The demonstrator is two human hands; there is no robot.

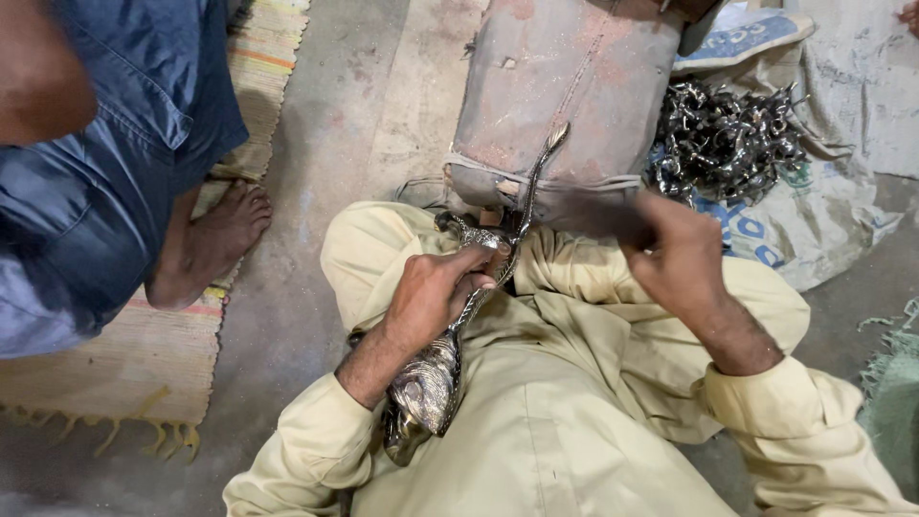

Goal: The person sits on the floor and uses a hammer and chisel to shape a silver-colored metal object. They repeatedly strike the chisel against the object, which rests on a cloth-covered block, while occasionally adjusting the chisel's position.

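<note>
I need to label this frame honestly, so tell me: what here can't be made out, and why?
- Tool in the right hand: motion blur smears it, head view; its kind is unclear.
- Middle of the metal ornament: covered by the left hand.
- Single pieces in the metal pile: too small and tangled.
- Other person's leg: body cut off by the top and left edges.
</note>
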